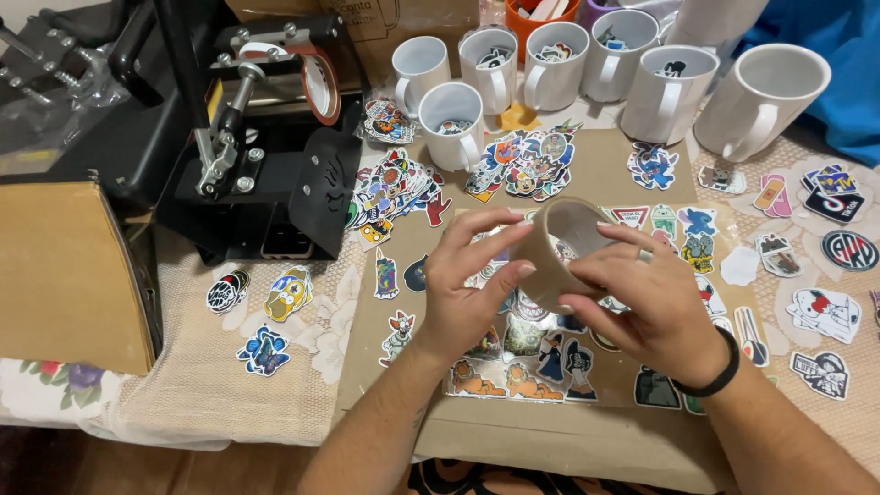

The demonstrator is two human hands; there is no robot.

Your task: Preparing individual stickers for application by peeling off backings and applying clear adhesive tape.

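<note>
Both my hands hold a brown tape roll (570,240) above the middle of the table. My left hand (472,284) grips its left side, fingers curled over the rim. My right hand (646,298), with a black band on the wrist, covers the roll's lower right side. Under the hands lies a brown cardboard sheet (605,170) covered with several colourful cartoon stickers (522,165).
Several white mugs (452,124) stand in a row at the back, some with stickers inside. A black mug heat press (266,137) sits at the left, beside a brown cardboard box (64,275). Loose stickers (825,312) lie on the lace tablecloth at the right. Blue cloth (843,55) is at the far right.
</note>
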